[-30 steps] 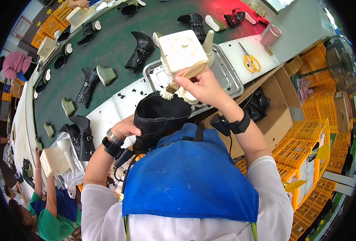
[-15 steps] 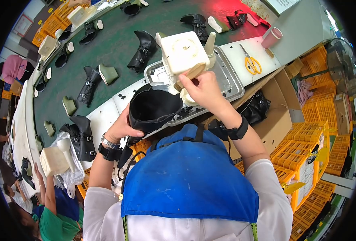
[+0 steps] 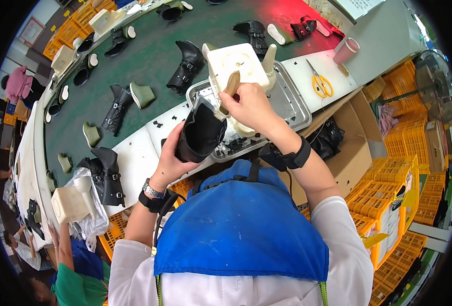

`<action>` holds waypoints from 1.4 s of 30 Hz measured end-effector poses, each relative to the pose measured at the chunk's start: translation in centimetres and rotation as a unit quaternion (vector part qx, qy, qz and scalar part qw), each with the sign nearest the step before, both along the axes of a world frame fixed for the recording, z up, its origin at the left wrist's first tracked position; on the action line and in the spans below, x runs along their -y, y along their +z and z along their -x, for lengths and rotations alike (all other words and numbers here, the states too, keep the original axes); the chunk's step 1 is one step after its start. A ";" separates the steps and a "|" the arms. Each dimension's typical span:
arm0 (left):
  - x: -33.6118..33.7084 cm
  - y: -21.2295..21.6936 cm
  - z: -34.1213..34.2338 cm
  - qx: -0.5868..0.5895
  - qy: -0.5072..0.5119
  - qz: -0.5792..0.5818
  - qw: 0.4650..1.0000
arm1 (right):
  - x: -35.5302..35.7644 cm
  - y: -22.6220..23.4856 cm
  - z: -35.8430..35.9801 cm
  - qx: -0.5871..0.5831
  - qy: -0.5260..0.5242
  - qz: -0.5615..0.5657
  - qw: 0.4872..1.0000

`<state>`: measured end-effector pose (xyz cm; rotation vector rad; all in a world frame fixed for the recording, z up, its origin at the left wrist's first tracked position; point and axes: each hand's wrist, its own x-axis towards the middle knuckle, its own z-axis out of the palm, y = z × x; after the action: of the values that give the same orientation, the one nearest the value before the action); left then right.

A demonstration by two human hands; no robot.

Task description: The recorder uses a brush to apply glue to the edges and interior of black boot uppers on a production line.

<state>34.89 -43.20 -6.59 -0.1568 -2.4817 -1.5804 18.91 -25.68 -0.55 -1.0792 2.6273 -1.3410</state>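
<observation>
My left hand is wrapped round a black boot, its wide opening facing up toward me. My right hand grips a wooden-handled brush. Pale bristles on the brush touch or nearly touch the boot's rim; exact contact is hard to make out. Just beyond my right hand stands a white plastic container with a pale cone-shaped bottle beside it. Both stand in a metal tray strewn with small black scraps.
Several black boots and green wedge soles lie on the green conveyor belt. Yellow-handled scissors and a pink cup are at right. A cardboard box holds black boots below. At lower left, a person in green works.
The boot has turned and its opening looks narrower, with my left hand shifted right. The brush handle has swung more upright, and its bristles have come to the boot's rim.
</observation>
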 end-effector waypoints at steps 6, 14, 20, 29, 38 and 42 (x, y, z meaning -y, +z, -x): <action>0.8 0.2 -0.9 0.076 -0.003 -0.168 0.983 | 0.1 0.6 2.1 0.086 -0.016 0.152 0.985; 0.5 0.9 -1.4 0.076 -0.031 -0.174 0.981 | 0.9 -0.1 2.7 0.206 0.045 0.189 0.959; -0.2 2.2 -1.1 0.047 -0.034 -0.115 0.992 | 0.3 0.1 3.2 0.150 -0.001 0.128 0.980; 1.1 1.7 -0.1 -0.068 0.021 0.137 0.988 | 0.0 -0.3 -0.5 0.069 0.047 0.194 0.977; 0.4 1.6 0.6 -0.208 0.114 0.282 0.930 | -0.3 -0.2 -2.5 0.083 0.059 0.137 0.985; 0.6 1.8 0.9 -0.193 0.122 0.344 0.911 | -0.2 -0.8 -3.4 0.123 0.072 0.130 0.981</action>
<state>34.03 -43.76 -4.83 -0.2195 -2.4854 -0.4677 22.32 -25.43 -1.33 -1.0242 2.2024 -1.6965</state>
